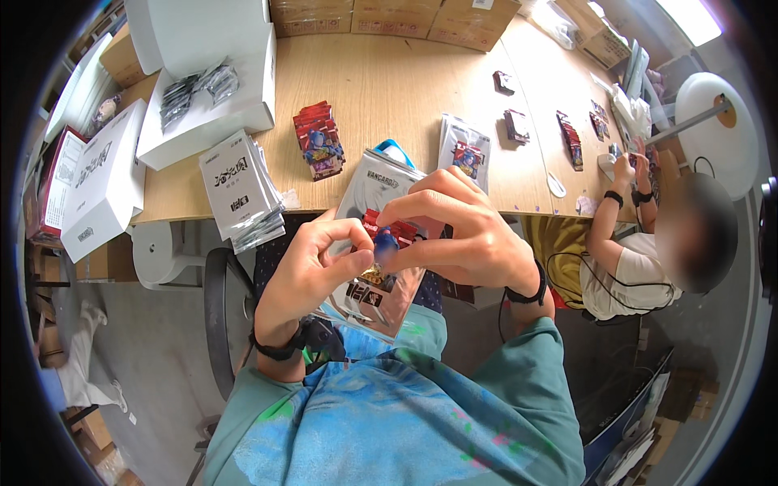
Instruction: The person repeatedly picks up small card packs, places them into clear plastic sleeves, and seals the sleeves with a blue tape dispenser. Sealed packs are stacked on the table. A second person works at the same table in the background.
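Over my lap, between both hands, is a small red packet with a blue figure on it [386,240]. My left hand [301,263] has its fingers curled, thumb and forefinger pinched at the packet's left side. From the right, my right hand [476,231] grips the packet between thumb and fingers, partly covering it. Beneath lies a silver-white printed pouch [391,306], tilted across my lap against the table edge; my hands hide its middle. A fanned stack of red packets [319,139] rests on the table ahead, left of the pouch.
Silver-white pouches [235,180] overhang the table edge at left, near an open white box [251,101] holding dark packets. More pouches [480,168] bear a red packet. Cardboard boxes [397,18] line the back. At right, a person [636,271] works beside a white round-headed appliance [697,121].
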A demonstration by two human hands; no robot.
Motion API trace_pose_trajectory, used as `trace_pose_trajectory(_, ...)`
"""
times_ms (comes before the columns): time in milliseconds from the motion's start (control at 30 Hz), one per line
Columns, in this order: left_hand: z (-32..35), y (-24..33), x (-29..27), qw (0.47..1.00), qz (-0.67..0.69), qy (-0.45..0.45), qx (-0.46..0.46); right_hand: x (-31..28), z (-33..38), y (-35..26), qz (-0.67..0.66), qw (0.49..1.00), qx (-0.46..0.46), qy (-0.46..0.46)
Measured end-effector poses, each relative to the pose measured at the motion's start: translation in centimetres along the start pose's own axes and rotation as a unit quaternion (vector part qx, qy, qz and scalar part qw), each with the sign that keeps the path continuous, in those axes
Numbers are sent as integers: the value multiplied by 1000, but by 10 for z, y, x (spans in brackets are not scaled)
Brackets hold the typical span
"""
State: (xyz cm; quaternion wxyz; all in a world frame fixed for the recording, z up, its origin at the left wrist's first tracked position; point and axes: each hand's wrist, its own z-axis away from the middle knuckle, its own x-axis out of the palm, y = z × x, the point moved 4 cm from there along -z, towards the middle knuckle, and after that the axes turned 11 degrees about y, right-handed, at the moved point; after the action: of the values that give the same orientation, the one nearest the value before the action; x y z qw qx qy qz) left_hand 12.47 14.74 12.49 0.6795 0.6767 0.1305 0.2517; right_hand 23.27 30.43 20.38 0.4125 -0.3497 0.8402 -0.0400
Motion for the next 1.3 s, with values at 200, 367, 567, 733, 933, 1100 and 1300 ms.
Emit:
trace_pose_trajectory(200, -2, -6, -4, 998, 5, -32, -52, 2, 3, 2, -3, 999, -20, -25)
trace_pose_trajectory(367, -5, -13, -2, 996, 51, -35, -59, 5, 4, 0, -5, 999, -1, -33)
trace_pose_trajectory(567, -7, -19, -1, 996, 50, -26, -67, 6, 7, 0, 24, 999, -6, -47)
trace_pose_trajectory(733, -7, -16, -6, 989, 69, 7, -133, -3, 7, -3, 83, 996, 21, -9)
trace_pose_trajectory(933, -9, -19, -4, 997, 37, 50, -53, -6, 1, -2, 100, 994, 48, -13)
trace_pose_trajectory(1100, -14, -22, 1, 995, 44, 86, 2, -14, -12, 6, 145, 985, 80, -46)
trace_pose_trajectory(1300, -20, -18, 7, 993, 25, 108, 42, -25, -37, 20, 83, 987, 83, -109)
